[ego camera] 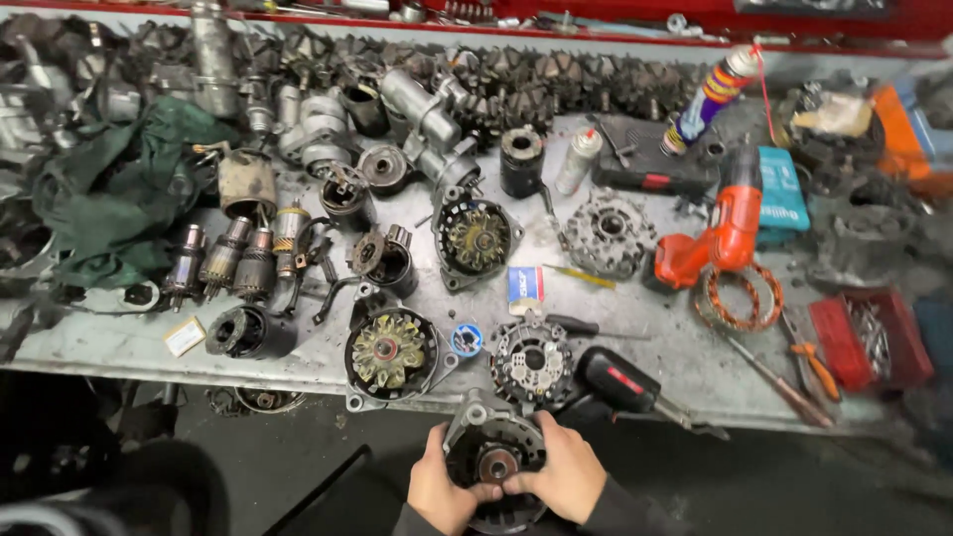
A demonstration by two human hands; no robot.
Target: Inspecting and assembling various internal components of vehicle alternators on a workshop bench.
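Observation:
Both my hands hold a round grey alternator housing with a rusty bearing hub in its middle, just off the front edge of the metal workbench. My left hand grips its left side. Over its right side and lower rim my right hand wraps, thumb near the hub. On the bench just beyond lie a black rectifier plate, an alternator half with a yellowish rotor and a black and red tool.
The bench is crowded with alternator and starter parts, armatures, a green rag, an orange drill, a copper stator ring, spray cans, screwdrivers and a red parts tray. Dark floor lies below the bench front.

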